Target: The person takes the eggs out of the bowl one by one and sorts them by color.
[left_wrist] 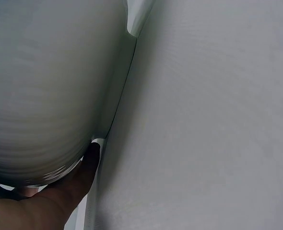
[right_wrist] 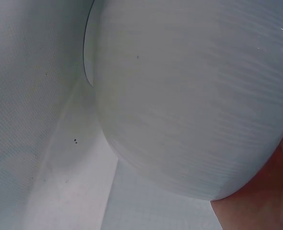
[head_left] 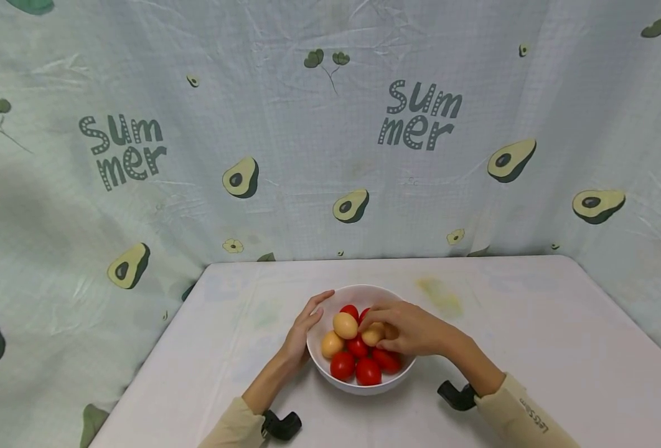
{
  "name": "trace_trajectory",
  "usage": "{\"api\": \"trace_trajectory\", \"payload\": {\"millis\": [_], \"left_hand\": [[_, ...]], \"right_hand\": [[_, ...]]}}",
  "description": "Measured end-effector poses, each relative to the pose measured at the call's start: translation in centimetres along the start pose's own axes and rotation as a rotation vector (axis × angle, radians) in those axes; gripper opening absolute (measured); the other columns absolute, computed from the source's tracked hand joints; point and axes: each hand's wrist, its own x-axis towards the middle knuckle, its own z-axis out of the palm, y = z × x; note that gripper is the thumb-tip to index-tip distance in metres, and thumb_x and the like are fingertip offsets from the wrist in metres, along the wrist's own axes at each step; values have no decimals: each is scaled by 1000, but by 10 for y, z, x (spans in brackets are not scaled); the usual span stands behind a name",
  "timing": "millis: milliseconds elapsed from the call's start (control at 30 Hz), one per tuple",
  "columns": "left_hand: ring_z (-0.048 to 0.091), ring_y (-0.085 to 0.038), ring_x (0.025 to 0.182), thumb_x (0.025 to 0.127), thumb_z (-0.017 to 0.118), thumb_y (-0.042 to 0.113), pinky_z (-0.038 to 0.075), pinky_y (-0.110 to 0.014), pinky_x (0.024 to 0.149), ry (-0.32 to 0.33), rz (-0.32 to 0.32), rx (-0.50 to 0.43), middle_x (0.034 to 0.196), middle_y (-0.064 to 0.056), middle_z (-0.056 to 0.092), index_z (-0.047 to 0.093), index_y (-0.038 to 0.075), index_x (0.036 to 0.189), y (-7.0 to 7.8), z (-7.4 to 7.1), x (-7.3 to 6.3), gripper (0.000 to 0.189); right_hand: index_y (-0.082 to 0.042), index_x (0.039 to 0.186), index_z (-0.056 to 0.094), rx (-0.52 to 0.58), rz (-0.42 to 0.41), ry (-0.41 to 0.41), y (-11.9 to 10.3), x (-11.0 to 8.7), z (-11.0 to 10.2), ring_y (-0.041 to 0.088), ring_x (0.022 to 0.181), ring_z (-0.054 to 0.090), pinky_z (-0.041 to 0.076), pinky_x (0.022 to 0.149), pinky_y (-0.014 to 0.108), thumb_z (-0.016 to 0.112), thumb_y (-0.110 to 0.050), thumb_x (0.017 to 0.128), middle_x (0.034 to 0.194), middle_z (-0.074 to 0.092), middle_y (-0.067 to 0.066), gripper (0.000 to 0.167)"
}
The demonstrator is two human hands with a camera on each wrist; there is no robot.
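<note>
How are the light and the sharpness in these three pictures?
Head view: brightest, bowl, left hand and right hand fairly clear; left wrist view: dim and grey, left hand dark, soft shadow beside the bowl; right wrist view: also dim, small white marks, perhaps glare, at the picture's upper right.

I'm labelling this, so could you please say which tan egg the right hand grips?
The rightmost tan egg, pinched by the right hand; the other two lie left, outside its grip.

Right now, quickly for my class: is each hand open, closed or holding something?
Left hand: open, resting against the white bowl.
Right hand: holding a light-brown egg inside the bowl.
</note>
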Motion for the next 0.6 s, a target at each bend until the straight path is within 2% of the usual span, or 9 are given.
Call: {"api": "trace_trajectory", "payload": {"millis": [333,600], "left_hand": [[27,-35,157,110,30,27,15,-54,131,-1,-10,7,168,-10,30,37,19,159,1,1,-2,51],[29,-34,156,110,29,27,16,-54,131,-7,-10,3,168,-11,32,36,18,159,2,1,-2,50]], "right_hand": [[-28,118,72,23,-8,18,-3,0,-5,13,114,60,58,100,38,79,-14,89,121,67,-10,33],[-23,122,72,82,-46,60,-5,-5,-17,15,114,63,59,101,40,76,-10,91,124,68,-6,34]]}}
